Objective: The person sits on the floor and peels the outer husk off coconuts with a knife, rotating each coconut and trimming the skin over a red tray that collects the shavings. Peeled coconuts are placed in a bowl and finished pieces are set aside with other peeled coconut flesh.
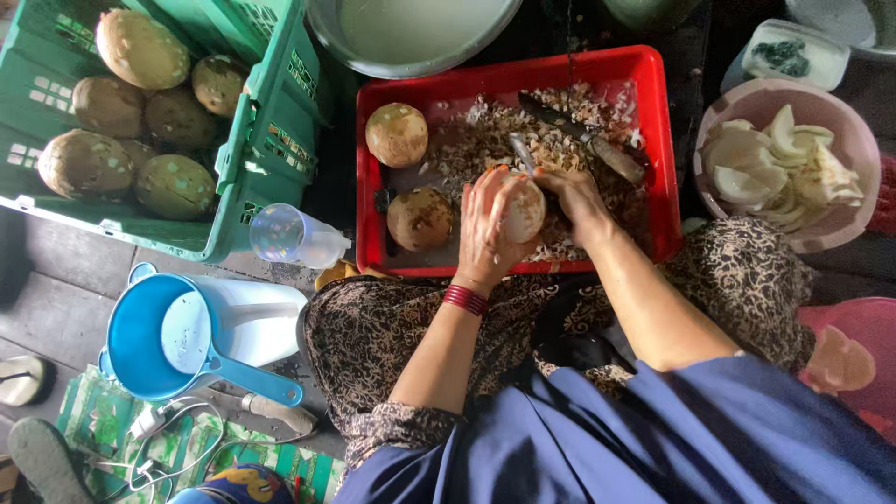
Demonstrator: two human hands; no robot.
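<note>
Brown husk shavings cover the floor of the red tray [653, 140], so paring is well underway. The left hand [483, 224] is wrapped around a coconut [525, 210], fingers curled over its pale, mostly shaved top, holding it just above the tray. The right hand [577, 198] is clenched on a small knife [521, 152], with the blade poking up past the coconut; the grip itself is partly hidden.

Done, by my read: the pink bowl [863, 149] at right holds a pile of white coconut pieces. Two shaved coconuts [397, 134] sit in the tray's left half, apparently trimmed but not cut open.

Left: the green crate [266, 112] holds about seven coconuts with husk on, untouched. A second, larger knife [597, 145] lies on the shavings, unused.

Judgement: early-to-mid batch, with more raw stock than finished.
</note>
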